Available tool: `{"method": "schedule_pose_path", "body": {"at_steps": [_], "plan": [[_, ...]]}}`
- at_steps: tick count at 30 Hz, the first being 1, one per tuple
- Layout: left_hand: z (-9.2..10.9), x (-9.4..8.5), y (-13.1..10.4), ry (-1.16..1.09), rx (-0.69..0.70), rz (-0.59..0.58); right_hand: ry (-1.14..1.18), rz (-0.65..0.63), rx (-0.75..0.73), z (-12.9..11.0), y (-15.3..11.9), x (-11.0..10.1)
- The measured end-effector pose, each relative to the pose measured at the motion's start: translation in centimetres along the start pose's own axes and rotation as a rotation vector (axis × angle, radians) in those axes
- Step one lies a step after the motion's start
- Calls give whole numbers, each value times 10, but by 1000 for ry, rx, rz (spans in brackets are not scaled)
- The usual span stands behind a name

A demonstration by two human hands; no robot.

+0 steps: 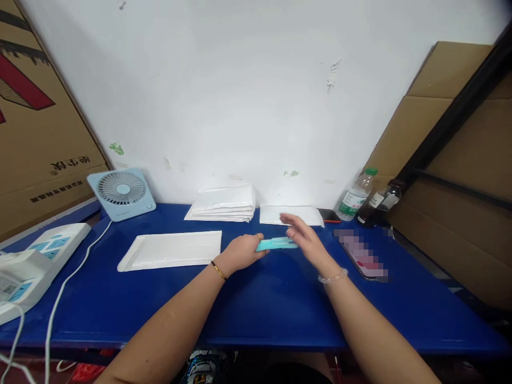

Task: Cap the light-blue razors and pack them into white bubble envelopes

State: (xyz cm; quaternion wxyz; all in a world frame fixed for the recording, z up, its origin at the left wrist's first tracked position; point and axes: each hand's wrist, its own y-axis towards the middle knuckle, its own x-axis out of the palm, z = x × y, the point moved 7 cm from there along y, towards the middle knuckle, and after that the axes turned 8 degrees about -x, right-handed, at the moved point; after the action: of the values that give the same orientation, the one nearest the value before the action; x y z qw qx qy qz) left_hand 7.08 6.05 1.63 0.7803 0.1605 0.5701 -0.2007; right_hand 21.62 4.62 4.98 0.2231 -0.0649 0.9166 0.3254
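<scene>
white wall [256, 96] rose behind a blue-covered table [280, 309], with a small light-blue fan [122, 193] and a power strip [56, 250] on the left and two bottles [356, 196] at the far right, near leaning cardboard [420, 101]. near the middle, above the blue cover, the left hand [243, 252] gripped the left end of a slim turquoise item [278, 244] between thumb and fingers. the right hand [307, 239], blurred, had its fingers extended over the item's right end; whether it touched could not be told. judged from this, handling of the item looked under way rather than finished: it was in the grip, not set down, and seemed outside all the white padded packets. one flat packet [176, 249] lay at the left, apart from the far stack [224, 202], and another white packet [288, 215] lay at the far right, beyond the right hand. which of these, if any, were already dealt with was not clear, since their insides were hidden. a phone [362, 256] rested at the right, well apart from the item.
</scene>
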Motion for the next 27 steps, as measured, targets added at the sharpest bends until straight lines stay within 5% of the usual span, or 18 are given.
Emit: {"method": "schedule_pose_path", "body": {"at_steps": [2,7,12,14,16,19,23,25,27], "plan": [[3,0,1,-116,12,-3,213,157,35,4,0,-3],[12,-2,0,-545,-8,-33,658,150,42,-2,1,23],[49,27,-13,-1160,-39,-570,856,-181,152,-19,-8,54],[55,29,-16,-1195,-46,-625,916,-225,196,-20,-10,59],[49,17,-15,-1110,16,-563,1019,-126,246,-12,-8,55],[9,-13,-14,-686,103,-393,1208,112,326,10,-2,38],[-111,-51,-15,-121,-379,-95,1386,276,436,34,0,22],[-154,-55,-22,-29,-549,-132,1423,298,466,39,0,20],[-177,-50,-28,-51,-615,-220,1438,316,488,42,0,21]]}}
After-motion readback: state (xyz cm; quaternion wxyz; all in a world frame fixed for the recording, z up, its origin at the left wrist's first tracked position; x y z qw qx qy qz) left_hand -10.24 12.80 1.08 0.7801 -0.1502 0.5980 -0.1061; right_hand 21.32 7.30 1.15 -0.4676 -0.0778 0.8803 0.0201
